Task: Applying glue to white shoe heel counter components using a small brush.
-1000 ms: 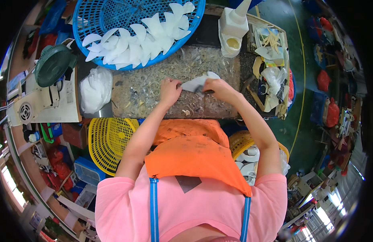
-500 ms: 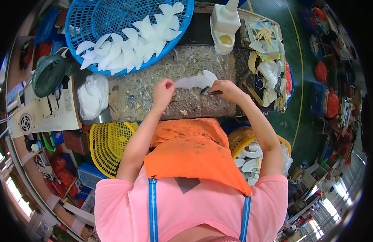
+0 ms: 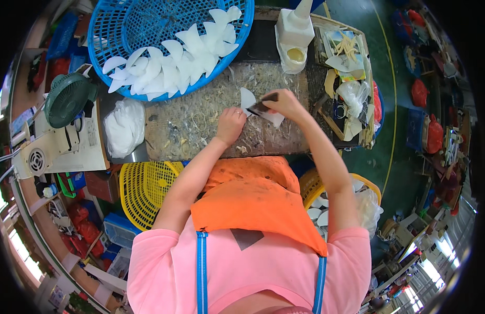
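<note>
A thin white curved piece [image 3: 247, 98] lies on the worn, residue-covered work board [image 3: 200, 94], part of it hidden behind a dark flat-bladed tool [image 3: 260, 106]. My right hand [image 3: 288, 104] grips this tool, its blade slanting over the piece, whose lower right end shows beneath that hand. The fingers of my left hand [image 3: 231, 125] are curled together at the piece's lower left edge, seemingly pinching it; the fingertips are partly hidden. A thin pale loop [image 3: 199, 122] lies on the board left of this hand.
A blue basket [image 3: 98, 57] at the back left holds overlapping white curved pieces [image 3: 174, 60]. Behind the board stands a white container with a cup-like opening [image 3: 295, 39]. A white plastic bag [image 3: 125, 128], a green fan [image 3: 69, 99] and yellow baskets [image 3: 143, 193] are around me.
My left hand has moved right and slightly down, closer to my right hand. My right hand has moved up and left, bringing the tool across the white piece, which now lies turned more upright.
</note>
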A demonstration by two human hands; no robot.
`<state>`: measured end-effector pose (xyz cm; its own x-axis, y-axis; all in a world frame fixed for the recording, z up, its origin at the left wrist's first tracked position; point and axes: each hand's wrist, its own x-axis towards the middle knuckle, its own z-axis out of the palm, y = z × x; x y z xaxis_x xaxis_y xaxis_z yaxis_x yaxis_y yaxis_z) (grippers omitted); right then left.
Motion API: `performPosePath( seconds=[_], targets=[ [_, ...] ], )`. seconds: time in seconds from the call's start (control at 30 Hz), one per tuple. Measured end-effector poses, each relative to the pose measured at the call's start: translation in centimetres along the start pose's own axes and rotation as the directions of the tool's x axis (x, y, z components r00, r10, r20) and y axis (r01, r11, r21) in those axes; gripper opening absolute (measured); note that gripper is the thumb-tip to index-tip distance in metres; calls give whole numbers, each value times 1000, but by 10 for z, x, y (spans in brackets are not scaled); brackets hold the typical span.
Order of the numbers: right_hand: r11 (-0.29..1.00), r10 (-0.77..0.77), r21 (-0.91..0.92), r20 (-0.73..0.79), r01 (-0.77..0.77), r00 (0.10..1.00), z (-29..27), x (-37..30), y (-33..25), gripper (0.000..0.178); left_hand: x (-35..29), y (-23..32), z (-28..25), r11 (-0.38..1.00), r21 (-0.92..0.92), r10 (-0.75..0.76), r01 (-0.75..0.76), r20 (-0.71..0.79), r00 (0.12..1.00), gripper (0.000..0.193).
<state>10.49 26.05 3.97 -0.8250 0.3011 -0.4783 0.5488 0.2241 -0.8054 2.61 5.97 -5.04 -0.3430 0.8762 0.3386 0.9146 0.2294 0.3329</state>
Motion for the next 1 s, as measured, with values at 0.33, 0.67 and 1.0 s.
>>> performPosePath(
  seconds=[0.33,0.67,1.0],
  targets=[
    [848,-376,-386,45,363,926,43,-3,20,17,5,-10,-14,987,-70,-143,142,-22,989,27],
    [916,-227,-395,-355,75,907,26,-48,40,19,40,-21,-61,964,-231,-139,131,-19,990,12],
    [852,-240,-524,-383,5,892,24,-43,45,26,107,-79,-101,937,9,-338,349,-222,915,21]
  ],
)
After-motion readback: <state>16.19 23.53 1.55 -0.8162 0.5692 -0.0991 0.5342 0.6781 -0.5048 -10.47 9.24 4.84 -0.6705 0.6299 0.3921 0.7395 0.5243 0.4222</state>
